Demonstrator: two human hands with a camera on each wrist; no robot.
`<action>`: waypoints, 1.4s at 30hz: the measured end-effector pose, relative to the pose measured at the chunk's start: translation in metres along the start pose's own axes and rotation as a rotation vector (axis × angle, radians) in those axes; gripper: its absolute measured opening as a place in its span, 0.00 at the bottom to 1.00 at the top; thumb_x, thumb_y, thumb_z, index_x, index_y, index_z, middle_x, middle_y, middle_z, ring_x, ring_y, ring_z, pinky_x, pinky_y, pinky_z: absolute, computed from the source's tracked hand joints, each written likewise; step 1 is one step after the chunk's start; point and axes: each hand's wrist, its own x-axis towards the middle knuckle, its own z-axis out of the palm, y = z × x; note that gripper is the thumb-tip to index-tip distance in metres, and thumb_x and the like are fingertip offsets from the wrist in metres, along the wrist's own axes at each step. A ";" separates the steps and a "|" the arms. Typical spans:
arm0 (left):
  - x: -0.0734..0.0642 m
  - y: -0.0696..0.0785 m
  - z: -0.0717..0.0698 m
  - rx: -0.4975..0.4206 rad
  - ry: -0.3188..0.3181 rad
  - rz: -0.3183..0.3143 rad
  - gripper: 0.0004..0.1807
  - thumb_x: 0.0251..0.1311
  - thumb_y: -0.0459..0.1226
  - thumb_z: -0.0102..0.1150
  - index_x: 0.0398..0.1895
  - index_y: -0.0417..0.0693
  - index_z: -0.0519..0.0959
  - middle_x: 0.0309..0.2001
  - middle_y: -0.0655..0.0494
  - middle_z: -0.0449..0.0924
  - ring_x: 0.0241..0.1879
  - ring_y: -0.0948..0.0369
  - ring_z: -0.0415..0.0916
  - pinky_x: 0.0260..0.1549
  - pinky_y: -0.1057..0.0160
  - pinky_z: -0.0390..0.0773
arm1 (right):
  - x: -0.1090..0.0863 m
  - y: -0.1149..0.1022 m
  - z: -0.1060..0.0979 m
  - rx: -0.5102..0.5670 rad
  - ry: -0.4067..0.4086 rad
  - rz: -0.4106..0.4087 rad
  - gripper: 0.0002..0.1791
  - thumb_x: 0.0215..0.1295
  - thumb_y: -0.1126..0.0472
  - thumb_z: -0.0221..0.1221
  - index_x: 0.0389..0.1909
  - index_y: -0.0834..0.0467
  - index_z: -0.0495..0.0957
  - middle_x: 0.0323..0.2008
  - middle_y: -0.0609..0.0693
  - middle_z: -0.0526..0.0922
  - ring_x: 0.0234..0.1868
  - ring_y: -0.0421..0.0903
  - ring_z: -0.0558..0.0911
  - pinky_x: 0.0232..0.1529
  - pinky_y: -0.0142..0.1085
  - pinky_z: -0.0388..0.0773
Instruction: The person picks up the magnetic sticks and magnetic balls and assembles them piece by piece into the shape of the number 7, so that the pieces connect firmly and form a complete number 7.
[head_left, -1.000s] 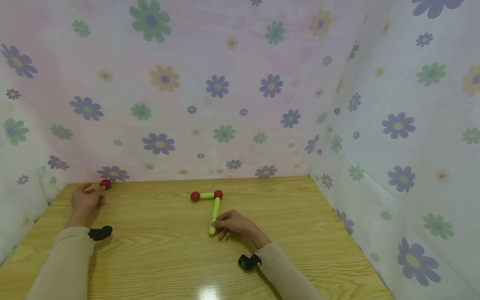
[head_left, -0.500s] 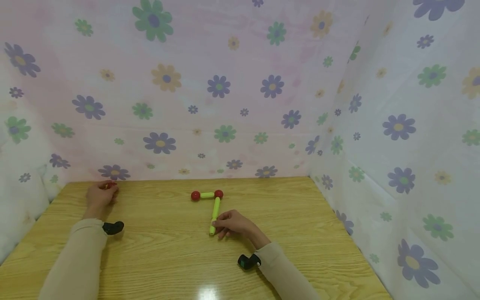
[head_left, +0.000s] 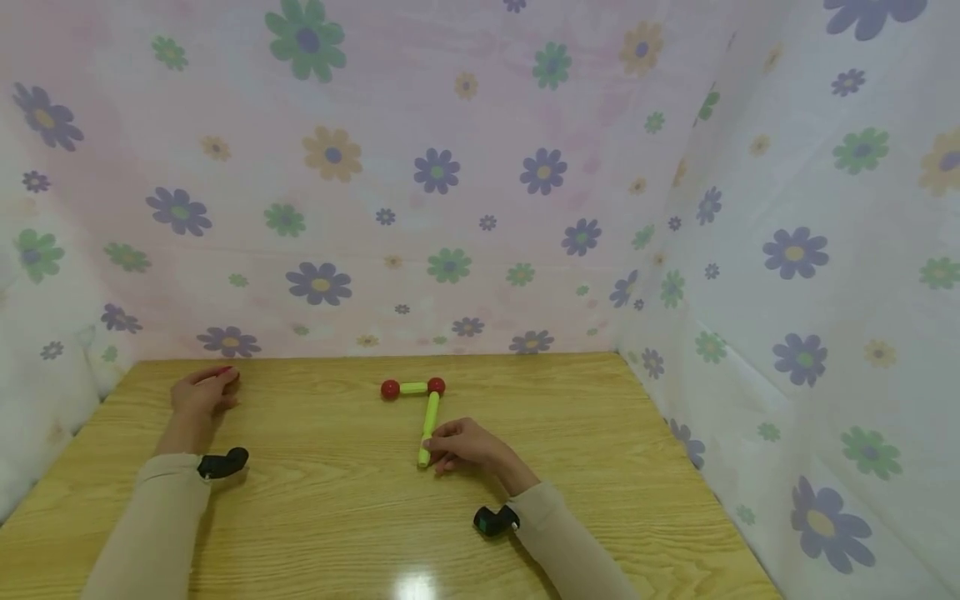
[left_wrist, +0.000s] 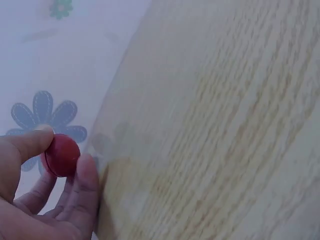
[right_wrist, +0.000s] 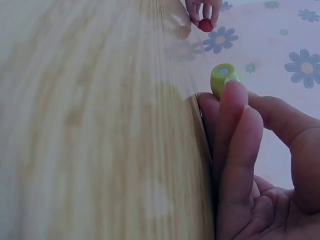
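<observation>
At the table's far left, my left hand point(head_left: 198, 397) pinches a small red ball point(left_wrist: 64, 156) between thumb and fingertips; a seam runs around the ball in the left wrist view. My right hand point(head_left: 468, 444) is near the table's middle. Its thumb and fingers pinch the near end of a long yellow-green magnetic rod point(head_left: 431, 410). In the right wrist view, that rod's end point(right_wrist: 221, 75) has a silver disc set in it. The rod's far end meets a second red ball point(head_left: 437, 386). From there a short yellow-green rod point(head_left: 413, 388) runs left to a third red ball point(head_left: 390, 389).
Both hands work over a wood-grain table point(head_left: 315, 517). A flower-printed cloth point(head_left: 480, 217) rises right along its back edge and continues up the right side. Black wrist cameras point(head_left: 225, 463) are worn at both cuffs.
My left hand has shifted right along the back edge, its fingers now around the red ball, which moved slightly right too. The right hand and the rods keep their places.
</observation>
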 end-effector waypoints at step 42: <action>-0.118 -0.106 0.134 0.594 -0.394 0.182 0.24 0.67 0.37 0.69 0.60 0.32 0.75 0.52 0.42 0.80 0.47 0.57 0.80 0.41 0.67 0.83 | -0.002 0.003 0.006 0.013 0.054 -0.034 0.13 0.74 0.57 0.62 0.45 0.65 0.85 0.28 0.49 0.85 0.22 0.37 0.83 0.24 0.24 0.77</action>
